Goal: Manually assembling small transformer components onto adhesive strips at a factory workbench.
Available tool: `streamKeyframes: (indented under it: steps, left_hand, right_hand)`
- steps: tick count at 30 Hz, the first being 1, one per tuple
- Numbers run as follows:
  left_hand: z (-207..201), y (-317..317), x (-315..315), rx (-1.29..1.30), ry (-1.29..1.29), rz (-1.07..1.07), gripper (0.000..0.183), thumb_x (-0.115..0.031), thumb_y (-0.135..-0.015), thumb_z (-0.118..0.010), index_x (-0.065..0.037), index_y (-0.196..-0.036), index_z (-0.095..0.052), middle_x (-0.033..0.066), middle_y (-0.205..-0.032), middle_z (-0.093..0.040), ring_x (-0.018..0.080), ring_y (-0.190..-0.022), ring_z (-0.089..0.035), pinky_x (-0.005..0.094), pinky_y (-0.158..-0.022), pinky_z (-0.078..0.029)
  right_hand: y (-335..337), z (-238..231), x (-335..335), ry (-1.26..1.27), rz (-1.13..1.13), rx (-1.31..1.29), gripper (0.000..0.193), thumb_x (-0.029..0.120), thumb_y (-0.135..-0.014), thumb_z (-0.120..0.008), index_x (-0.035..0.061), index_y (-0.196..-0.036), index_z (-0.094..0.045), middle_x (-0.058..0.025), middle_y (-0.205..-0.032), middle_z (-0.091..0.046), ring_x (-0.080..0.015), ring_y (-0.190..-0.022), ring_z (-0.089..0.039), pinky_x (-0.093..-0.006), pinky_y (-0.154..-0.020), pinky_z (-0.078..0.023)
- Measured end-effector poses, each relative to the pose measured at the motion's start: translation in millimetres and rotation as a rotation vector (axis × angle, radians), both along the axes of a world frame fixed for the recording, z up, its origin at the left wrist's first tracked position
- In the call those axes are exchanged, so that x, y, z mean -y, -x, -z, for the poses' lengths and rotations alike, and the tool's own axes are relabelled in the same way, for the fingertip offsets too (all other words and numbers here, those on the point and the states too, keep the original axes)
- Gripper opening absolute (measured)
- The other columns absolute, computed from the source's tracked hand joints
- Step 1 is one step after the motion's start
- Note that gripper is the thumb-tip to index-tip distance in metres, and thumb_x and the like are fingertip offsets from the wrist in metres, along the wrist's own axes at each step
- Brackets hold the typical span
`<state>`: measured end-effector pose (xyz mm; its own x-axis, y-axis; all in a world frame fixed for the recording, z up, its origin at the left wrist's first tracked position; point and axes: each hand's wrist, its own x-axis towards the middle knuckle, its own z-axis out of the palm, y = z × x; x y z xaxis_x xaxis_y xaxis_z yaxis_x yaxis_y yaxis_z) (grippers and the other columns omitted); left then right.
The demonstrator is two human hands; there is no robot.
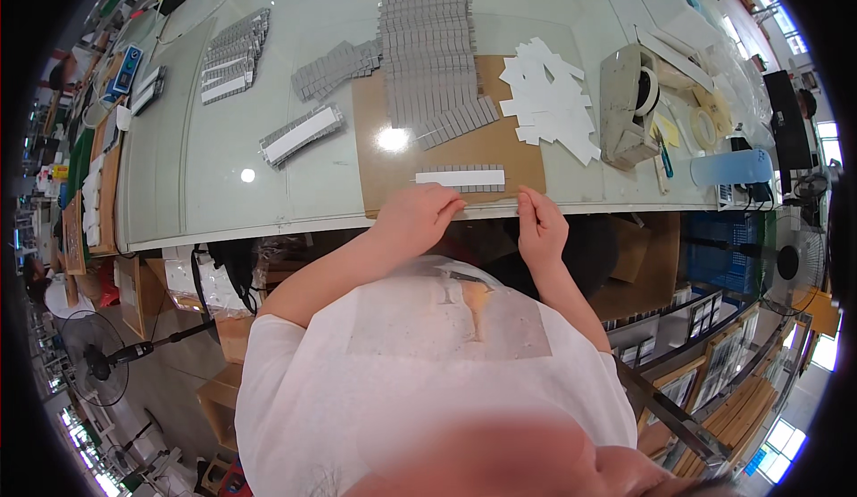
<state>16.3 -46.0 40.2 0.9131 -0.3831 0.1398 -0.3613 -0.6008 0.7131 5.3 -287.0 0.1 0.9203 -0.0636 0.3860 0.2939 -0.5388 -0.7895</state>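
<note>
My left hand [416,218] is at the table's front edge, its thumb and fingers pinched together. Level with it, my right hand [542,227] is also closed in a pinch. What either one holds, if anything, is too thin to make out. Just beyond my fingertips lies a grey segmented strip [461,190] with a white paper strip [460,178] along it. Both rest on a brown board [373,140]. Farther back, a large stack of grey segmented strips [428,59] covers much of the board, with a few skewed at its near end.
White paper strips [549,95] are piled right of the stack. Beyond them stands a tape dispenser [625,117], near a blue bottle [732,167]. More grey strips [335,70] lie left, some with white tops [303,133]. A fan [96,359] stands at lower left.
</note>
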Motion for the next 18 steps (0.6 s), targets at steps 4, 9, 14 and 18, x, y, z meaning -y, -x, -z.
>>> streamKeyframes:
  steps: [4,9,14,18]
  left_hand:
    - [-6.5,-3.0,-6.1,-0.055,-0.025,-0.033,0.015,-0.02,-0.097,-0.067,-0.006,-0.097,-0.074,0.0127,-0.093,-0.073,0.0339,-0.087,-0.069,0.0427,-0.075,-0.055]
    - [-8.7,-11.9,-18.5,-0.112,-0.154,-0.057,0.02,-0.025,-0.097,-0.066,-0.007,-0.099,-0.074,0.0119,-0.093,-0.073,0.0331,-0.088,-0.069,0.0416,-0.076,-0.055]
    - [-3.9,-21.0,-23.1,-0.091,-0.138,-0.12,0.02,-0.026,-0.096,-0.069,-0.008,-0.101,-0.074,0.0117,-0.095,-0.074,0.0317,-0.087,-0.07,0.0419,-0.075,-0.055]
    - [1.6,-22.3,-26.8,-0.027,-0.179,-0.113,0.019,-0.026,-0.094,-0.071,-0.009,-0.102,-0.072,0.0104,-0.092,-0.075,0.0307,-0.083,-0.071,0.042,-0.071,-0.056]
  right_hand:
    - [-3.8,-0.7,-11.0,-0.047,0.033,0.016,0.012,0.01,-0.094,-0.075,0.0,-0.1,-0.074,-0.0119,-0.078,-0.068,-0.0215,-0.068,-0.065,-0.0294,-0.065,-0.051]
    - [-7.3,-0.2,-18.9,-0.109,0.087,-0.137,0.013,0.012,-0.089,-0.081,0.002,-0.089,-0.072,-0.0084,-0.075,-0.068,-0.0174,-0.063,-0.063,-0.0276,-0.061,-0.05]
    - [-17.6,-1.5,-28.3,0.056,0.097,-0.098,0.014,0.013,-0.086,-0.082,0.0058,-0.083,-0.07,-0.0058,-0.073,-0.067,-0.0178,-0.062,-0.063,-0.0303,-0.058,-0.05]
    - [-20.1,-3.4,-30.9,0.168,0.1,-0.007,0.012,0.013,-0.084,-0.081,0.0075,-0.082,-0.07,-0.0037,-0.07,-0.064,-0.0198,-0.06,-0.062,-0.033,-0.056,-0.049]
